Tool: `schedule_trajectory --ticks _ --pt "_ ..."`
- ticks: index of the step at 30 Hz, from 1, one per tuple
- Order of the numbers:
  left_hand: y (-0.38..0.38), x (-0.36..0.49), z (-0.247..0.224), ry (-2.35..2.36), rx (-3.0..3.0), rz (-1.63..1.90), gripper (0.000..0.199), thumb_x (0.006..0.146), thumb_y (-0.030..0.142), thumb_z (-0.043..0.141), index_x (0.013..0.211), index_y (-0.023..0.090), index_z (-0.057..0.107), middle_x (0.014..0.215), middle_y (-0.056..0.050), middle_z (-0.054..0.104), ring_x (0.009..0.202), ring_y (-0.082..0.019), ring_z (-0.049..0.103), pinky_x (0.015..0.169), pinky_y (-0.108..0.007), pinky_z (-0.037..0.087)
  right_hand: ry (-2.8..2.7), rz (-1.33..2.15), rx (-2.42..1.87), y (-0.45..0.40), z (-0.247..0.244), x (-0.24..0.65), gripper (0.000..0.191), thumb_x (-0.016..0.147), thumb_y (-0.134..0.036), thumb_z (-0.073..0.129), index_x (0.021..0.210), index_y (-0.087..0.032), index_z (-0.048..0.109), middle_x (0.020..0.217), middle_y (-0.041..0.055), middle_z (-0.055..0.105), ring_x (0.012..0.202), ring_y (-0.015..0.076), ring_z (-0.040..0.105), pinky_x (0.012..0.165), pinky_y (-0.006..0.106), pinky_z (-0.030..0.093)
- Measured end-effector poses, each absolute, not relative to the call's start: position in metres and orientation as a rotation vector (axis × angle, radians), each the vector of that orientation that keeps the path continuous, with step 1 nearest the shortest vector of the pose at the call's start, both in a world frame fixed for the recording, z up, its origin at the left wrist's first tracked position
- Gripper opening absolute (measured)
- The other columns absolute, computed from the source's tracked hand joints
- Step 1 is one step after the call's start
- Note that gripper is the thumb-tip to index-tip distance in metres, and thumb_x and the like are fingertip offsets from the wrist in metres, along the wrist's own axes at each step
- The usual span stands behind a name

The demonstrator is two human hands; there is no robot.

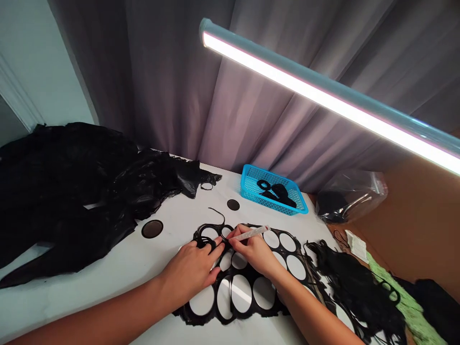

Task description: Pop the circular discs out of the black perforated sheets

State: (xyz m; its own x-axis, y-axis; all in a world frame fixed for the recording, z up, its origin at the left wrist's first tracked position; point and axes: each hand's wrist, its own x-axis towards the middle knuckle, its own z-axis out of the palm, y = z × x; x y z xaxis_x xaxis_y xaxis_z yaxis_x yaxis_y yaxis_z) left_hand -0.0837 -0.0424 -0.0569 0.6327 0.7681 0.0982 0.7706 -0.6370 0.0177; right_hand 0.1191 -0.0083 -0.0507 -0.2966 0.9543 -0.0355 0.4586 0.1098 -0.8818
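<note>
A black rubbery sheet (247, 314) full of round holes lies on the white table. My left hand (192, 268) rests on its left part, fingers stretched and pressing down, with black loops (205, 241) around the fingertips. In my right hand (257, 251) is a slim white pen-like tool (253, 232), pinched between thumb and fingers. Its tip points down at the sheet beside my left fingertips, and the fingers hide the exact contact. A thin black strip (219, 214) curls up from the sheet's far edge.
A large heap of black sheeting (79, 191) covers the left side. Two dark discs (152, 229) lie near it. A blue basket (273, 203) holding black pieces stands at the back. Black scraps (362, 287), green cloth (395, 297) and a clear bag (352, 196) lie right. A lamp tube (323, 96) hangs above.
</note>
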Motion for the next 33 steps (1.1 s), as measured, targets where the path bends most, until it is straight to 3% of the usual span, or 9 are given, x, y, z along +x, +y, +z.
schedule_trajectory --ticks 19,27,33 --pt "-0.043 -0.080 -0.058 -1.315 -2.827 -0.158 0.041 0.092 0.028 0.058 0.132 0.018 0.058 0.125 -0.012 0.067 0.080 -0.023 0.069 0.077 -0.040 0.052 -1.949 1.005 -1.341 -0.011 -0.050 0.116 0.018 0.088 -0.019 0.053 0.072 -0.022 0.046 0.080 0.0012 0.062 0.073 0.0167 0.054 0.067 0.028 0.039" --pt "-0.044 -0.081 -0.058 -1.337 -2.824 -0.158 0.041 0.090 0.026 0.061 0.131 0.019 0.058 0.124 -0.013 0.068 0.079 -0.022 0.069 0.074 -0.037 0.051 -2.499 0.230 -1.318 -0.028 -0.062 0.105 0.011 0.085 -0.010 0.052 0.089 -0.020 0.054 0.096 0.0099 0.067 0.083 0.0243 0.052 0.074 0.036 0.034" --pt "-0.044 -0.082 -0.056 -1.319 -2.807 -0.142 0.042 0.090 0.025 0.059 0.131 0.019 0.059 0.138 -0.013 0.060 0.083 -0.022 0.069 0.073 -0.037 0.051 -1.996 -0.011 -1.573 0.030 -0.041 0.157 0.017 0.088 -0.019 0.044 0.072 -0.024 0.045 0.074 0.0067 0.059 0.072 0.0238 0.049 0.067 0.034 0.033"
